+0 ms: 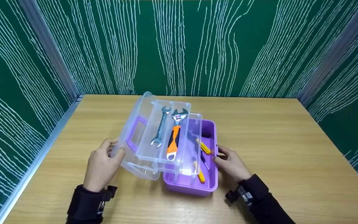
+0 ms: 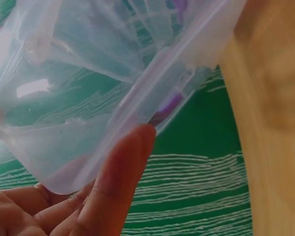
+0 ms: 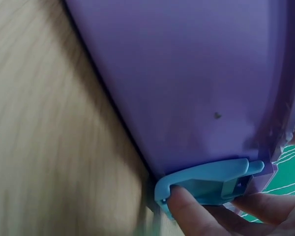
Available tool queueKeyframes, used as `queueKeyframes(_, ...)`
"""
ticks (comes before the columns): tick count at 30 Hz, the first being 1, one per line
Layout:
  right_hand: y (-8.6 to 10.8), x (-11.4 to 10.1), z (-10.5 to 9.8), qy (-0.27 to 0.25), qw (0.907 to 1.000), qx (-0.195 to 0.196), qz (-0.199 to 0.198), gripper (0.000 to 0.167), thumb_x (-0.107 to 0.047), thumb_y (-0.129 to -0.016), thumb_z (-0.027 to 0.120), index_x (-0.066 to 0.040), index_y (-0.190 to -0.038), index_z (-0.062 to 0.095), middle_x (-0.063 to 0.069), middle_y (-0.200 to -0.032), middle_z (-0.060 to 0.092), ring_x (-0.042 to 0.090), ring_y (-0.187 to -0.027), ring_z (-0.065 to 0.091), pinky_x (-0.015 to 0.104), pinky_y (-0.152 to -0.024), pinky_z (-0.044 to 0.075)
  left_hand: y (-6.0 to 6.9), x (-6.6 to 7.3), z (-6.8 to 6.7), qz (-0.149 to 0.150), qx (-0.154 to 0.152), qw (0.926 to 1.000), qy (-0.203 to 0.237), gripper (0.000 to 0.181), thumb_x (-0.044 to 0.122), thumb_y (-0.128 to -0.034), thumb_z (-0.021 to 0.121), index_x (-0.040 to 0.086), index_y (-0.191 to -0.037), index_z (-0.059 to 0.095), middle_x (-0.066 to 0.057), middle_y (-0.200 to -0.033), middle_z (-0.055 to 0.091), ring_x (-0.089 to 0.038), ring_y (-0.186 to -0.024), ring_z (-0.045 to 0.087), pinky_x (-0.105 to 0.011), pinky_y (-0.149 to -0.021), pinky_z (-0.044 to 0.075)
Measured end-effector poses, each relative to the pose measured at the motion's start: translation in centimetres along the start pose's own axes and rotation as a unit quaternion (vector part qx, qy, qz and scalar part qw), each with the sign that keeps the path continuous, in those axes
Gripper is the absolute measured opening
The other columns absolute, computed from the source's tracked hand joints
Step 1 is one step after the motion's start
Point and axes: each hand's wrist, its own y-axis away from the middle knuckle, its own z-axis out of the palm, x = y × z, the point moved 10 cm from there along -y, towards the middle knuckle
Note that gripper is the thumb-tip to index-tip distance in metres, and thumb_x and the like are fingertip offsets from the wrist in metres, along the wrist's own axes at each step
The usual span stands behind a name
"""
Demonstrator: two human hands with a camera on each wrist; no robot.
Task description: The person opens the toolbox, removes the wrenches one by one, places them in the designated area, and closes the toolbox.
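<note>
A purple toolbox (image 1: pixel 190 189) stands on the table with its clear lid (image 1: pixel 132 116) raised and tilted left. My left hand (image 1: pixel 103 166) pinches the lid's left edge between thumb and fingers. At the box's right side, my right hand (image 1: pixel 233 165) grips the wall by a blue latch (image 3: pixel 206 172). Lifted out with the lid, a clear tray (image 1: pixel 151 130) carries an open-end wrench (image 1: pixel 160 129) and an orange-handled adjustable wrench (image 1: pixel 174 137). Inside the box lie yellow-handled screwdrivers (image 1: pixel 204 147) and dark-handled ones (image 1: pixel 203 157), partly hidden behind clear plastic.
The wooden table (image 1: pixel 266 137) extends around the box on all sides. Green panels (image 1: pixel 194 46) with white wavy lines enclose its back and sides, joined by grey metal posts (image 1: pixel 50 46). A purple handle (image 1: pixel 132 133) is fixed to the lid.
</note>
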Motion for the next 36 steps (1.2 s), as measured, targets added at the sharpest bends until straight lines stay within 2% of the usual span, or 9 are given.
queueKeyframes(3,0.0,0.1,0.1,0.003,1.0000,-0.002,0.002,0.058,-0.002,-0.090,0.059,0.008,-0.144,0.040,0.032,-0.137,0.051,0.036,-0.113,0.061,0.030,-0.085,0.058,-0.1,-0.8,-0.1,-0.012,-0.008,0.9996,-0.023,0.043,0.027,-0.0929,0.059,0.001,-0.127,0.062,-0.024,-0.112,0.070,-0.035,-0.103,0.069,-0.050,-0.086,0.056)
queueKeyframes(5,0.0,0.1,0.1,0.008,1.0000,0.000,0.001,0.059,-0.003,-0.089,0.060,0.008,-0.144,0.041,0.031,-0.136,0.052,0.034,-0.113,0.062,0.028,-0.084,0.058,-0.1,-1.4,0.0,-0.018,-0.021,0.9990,-0.036,0.043,0.026,-0.0941,0.056,0.000,-0.127,0.061,-0.025,-0.111,0.070,-0.035,-0.101,0.069,-0.049,-0.084,0.056)
queueKeyframes(9,0.1,0.1,0.0,0.012,0.9999,0.004,-0.001,0.058,-0.003,-0.088,0.060,0.007,-0.143,0.042,0.031,-0.135,0.053,0.034,-0.112,0.062,0.028,-0.085,0.058,-0.2,-2.5,0.5,-0.023,-0.052,0.9969,-0.055,0.040,0.021,-0.0973,0.048,-0.002,-0.128,0.060,-0.024,-0.109,0.071,-0.029,-0.088,0.069,-0.038,-0.069,0.054)
queueKeyframes(11,0.0,0.0,-0.1,0.013,0.9999,0.006,-0.003,0.058,-0.003,-0.088,0.060,0.007,-0.143,0.043,0.031,-0.135,0.053,0.034,-0.112,0.062,0.028,-0.085,0.058,-0.2,-3.0,0.8,-0.025,-0.066,0.9954,-0.065,0.039,0.019,-0.0983,0.046,-0.003,-0.128,0.060,-0.023,-0.106,0.071,-0.024,-0.072,0.064,-0.033,-0.059,0.048)
queueKeyframes(14,0.0,0.0,-0.1,0.013,0.9999,0.004,0.000,0.057,-0.003,-0.089,0.060,0.007,-0.143,0.043,0.031,-0.135,0.053,0.034,-0.112,0.062,0.029,-0.085,0.058,-0.3,-3.7,1.2,-0.029,-0.082,0.9931,-0.080,0.038,0.017,-0.0995,0.043,-0.004,-0.127,0.061,-0.016,-0.082,0.066,-0.018,-0.056,0.049,-0.030,-0.051,0.039)
queueKeyframes(16,0.0,0.0,-0.1,0.011,0.9999,0.003,0.000,0.057,-0.003,-0.089,0.060,0.007,-0.143,0.043,0.031,-0.135,0.053,0.034,-0.112,0.062,0.029,-0.085,0.058,-0.3,-4.3,1.5,-0.035,-0.090,0.9916,-0.087,0.036,0.017,-0.1005,0.042,-0.004,-0.121,0.063,-0.007,-0.067,0.054,-0.016,-0.051,0.039,-0.029,-0.047,0.035)
queueKeyframes(19,0.0,0.0,0.1,0.007,1.0000,-0.002,0.000,0.057,-0.003,-0.090,0.060,0.007,-0.143,0.043,0.031,-0.137,0.052,0.034,-0.113,0.062,0.030,-0.086,0.058,-0.2,-5.0,1.9,-0.043,-0.101,0.9895,-0.094,0.031,0.016,-0.1015,0.040,-0.003,-0.104,0.065,0.001,-0.060,0.037,-0.013,-0.050,0.035,-0.026,-0.046,0.032)
queueKeyframes(23,0.1,-0.1,0.2,0.000,1.0000,-0.007,-0.002,0.057,-0.003,-0.090,0.060,0.008,-0.143,0.042,0.032,-0.138,0.050,0.036,-0.115,0.060,0.030,-0.086,0.058,-0.1,-6.1,2.5,-0.053,-0.114,0.9873,-0.097,0.027,0.013,-0.1012,0.041,0.000,-0.085,0.059,0.002,-0.060,0.038,-0.012,-0.051,0.036,-0.025,-0.046,0.031)
queueKeyframes(36,0.2,-0.2,0.1,-0.001,1.0000,-0.003,-0.004,0.060,0.000,-0.088,0.058,0.008,-0.144,0.040,0.033,-0.138,0.050,0.037,-0.116,0.060,0.026,-0.085,0.056,-0.1,-7.9,4.3,-0.047,-0.144,0.9799,-0.130,0.023,0.011,-0.0981,0.045,-0.005,-0.097,0.061,-0.002,-0.064,0.043,-0.017,-0.056,0.043,-0.029,-0.051,0.035)
